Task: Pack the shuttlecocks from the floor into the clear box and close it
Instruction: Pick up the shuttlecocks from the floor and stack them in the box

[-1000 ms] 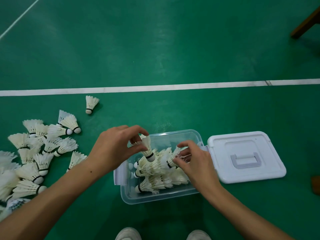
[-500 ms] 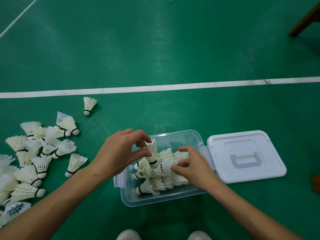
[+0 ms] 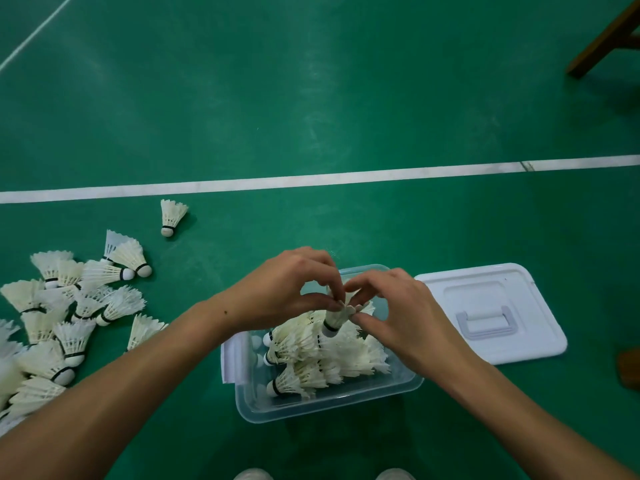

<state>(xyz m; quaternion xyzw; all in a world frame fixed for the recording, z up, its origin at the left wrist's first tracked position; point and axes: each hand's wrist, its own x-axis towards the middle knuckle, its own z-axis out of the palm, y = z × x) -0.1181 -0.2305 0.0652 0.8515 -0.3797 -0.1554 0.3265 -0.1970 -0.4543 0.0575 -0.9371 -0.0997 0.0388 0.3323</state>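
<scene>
1. Two hands meet over the far half of the clear box (image 3: 394, 389): our left hand (image 3: 287, 289) and our right hand (image 3: 398, 313) both pinch one shuttlecock (image 3: 333, 322) by its feather skirt, cork pointing down toward the packed shuttlecocks (image 3: 329, 355) already lying in the box.
2. Fingertips of both hands are drawn together on the feather rim, the other fingers curled loosely; neither hand is spread flat.
3. Many more wait on the green floor: the loose pile (image 3: 62, 323) lies well to the left of the box, and a lone shuttlecock (image 3: 171, 216) sits farther off, near the white court line (image 3: 311, 178).
4. We judge the task roughly midway, since the box holds a good heap but the pile is still large and the lid (image 3: 491, 310) lies flat on the floor just right of the box, handle up.
5. We expect these things to be very light, with stiff but brittle feathers that crush or bend if squeezed. The firm cork base with its black band is the safer place to hold; on the skirt, only a gentle pinch will do.
6. Nesting each cork into the open skirt of another should save room, so we would ease it in along its axis instead of pressing from the side.
7. Being so light, they may spring out or topple, so the heap must sit below the rim before the lid goes on.
</scene>
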